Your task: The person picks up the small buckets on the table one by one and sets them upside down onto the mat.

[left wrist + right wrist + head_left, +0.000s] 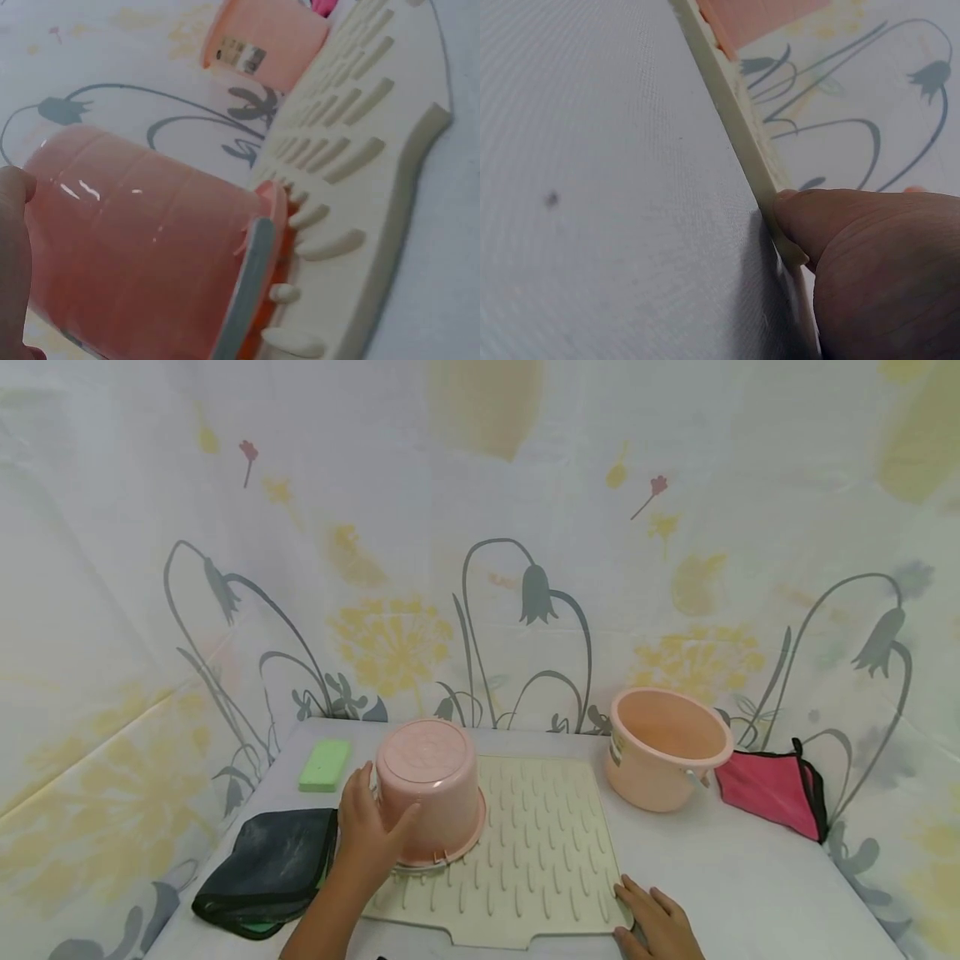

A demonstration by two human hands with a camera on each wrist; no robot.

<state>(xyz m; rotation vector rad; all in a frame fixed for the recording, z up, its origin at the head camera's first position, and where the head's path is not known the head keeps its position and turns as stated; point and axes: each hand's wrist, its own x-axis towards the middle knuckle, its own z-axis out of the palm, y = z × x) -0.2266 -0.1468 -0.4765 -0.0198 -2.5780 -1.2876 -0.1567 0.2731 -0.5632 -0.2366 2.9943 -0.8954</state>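
An upside-down pink bucket stands on the left part of a cream ridged draining board. My left hand holds the bucket's side, thumb on the near wall and fingers spread round the left. In the left wrist view, the bucket's grey handle lies along its rim, down at the board's ridges. At the board's near right corner, my right hand grips the edge. The right wrist view shows its thumb against the board's side; the other fingers are mostly hidden there.
A second, upright peach bucket stands at the back right, beside a pink cloth with black edging. On the left lie a green sponge-like block and a dark folded cloth. A patterned curtain hangs behind the table.
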